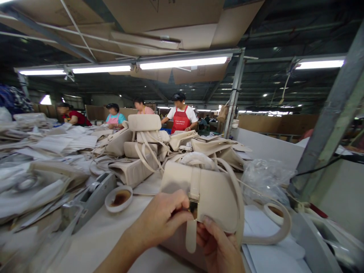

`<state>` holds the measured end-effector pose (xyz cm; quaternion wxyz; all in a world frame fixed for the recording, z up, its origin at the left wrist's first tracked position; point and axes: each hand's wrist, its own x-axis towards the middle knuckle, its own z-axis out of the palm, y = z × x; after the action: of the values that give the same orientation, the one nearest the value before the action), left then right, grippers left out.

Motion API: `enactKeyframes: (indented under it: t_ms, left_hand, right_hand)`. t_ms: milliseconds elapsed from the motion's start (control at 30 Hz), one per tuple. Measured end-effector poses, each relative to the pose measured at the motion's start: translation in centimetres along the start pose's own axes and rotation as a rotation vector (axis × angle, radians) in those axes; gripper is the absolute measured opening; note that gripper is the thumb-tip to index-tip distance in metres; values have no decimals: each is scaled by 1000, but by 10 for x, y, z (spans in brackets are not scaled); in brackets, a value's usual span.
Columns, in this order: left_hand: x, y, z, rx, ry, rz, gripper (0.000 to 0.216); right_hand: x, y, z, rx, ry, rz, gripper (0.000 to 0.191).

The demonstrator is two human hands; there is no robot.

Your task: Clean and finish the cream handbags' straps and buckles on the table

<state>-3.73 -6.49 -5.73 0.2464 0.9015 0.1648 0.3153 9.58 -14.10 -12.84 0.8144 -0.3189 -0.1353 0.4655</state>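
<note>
A cream handbag [216, 193] stands upright at the near edge of the white work table [102, 235]. Its front strap hangs down past a small metal buckle. My left hand [163, 220] is closed, its fingers pinched at the buckle on the bag's front. Below it, my right hand [218, 246] grips the bag's lower edge beside the hanging strap, thumb pressed on the flap. The bag's long shoulder strap [267, 235] loops down to the right.
More cream bags [142, 151] are piled behind. A small dish of brown liquid [118, 198] and a tape dispenser [91, 197] sit left. Clear plastic wrap [264, 178] lies right, by a metal post [327, 125]. Several people work at the far end.
</note>
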Motion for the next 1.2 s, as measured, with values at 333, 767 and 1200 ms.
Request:
enactKeyframes:
  t_ms: [333, 767, 1200]
  left_hand:
    - [-19, 0, 8, 560, 256, 573, 25]
    - [-2, 5, 0, 985, 11, 634, 15]
    - [15, -8, 9, 948, -139, 248, 14]
  right_hand:
    - [-19, -8, 24, -56, 81, 14, 38]
    - [1, 6, 3, -149, -48, 53, 34]
    - [5, 9, -1, -381, 20, -17, 42]
